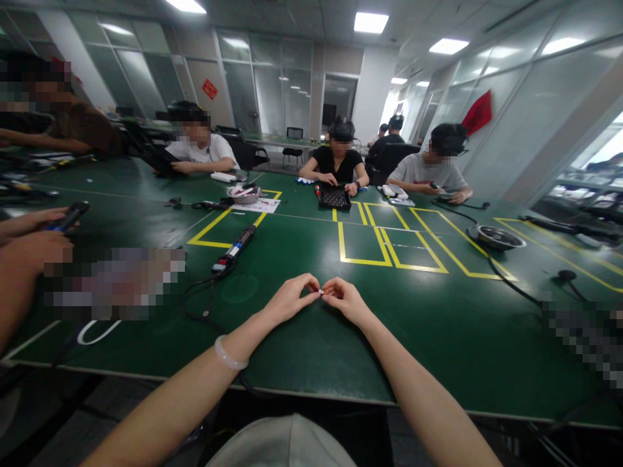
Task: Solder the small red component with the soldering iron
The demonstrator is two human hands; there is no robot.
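Note:
My left hand and my right hand meet fingertip to fingertip above the green table. Between them is a tiny whitish piece with a dark or reddish spot, too small to name. Thumb and index finger of each hand are pinched at it, and the fingertips cover most of it. Left of my hands lies a dark stick-shaped device with blue and red parts, its black cable trailing toward the near edge.
Yellow tape rectangles mark the table ahead. A metal bowl and cables lie at right. Across sits a person with a black tray; another bowl stands left of it. At far left a co-worker's hands hold a dark tool.

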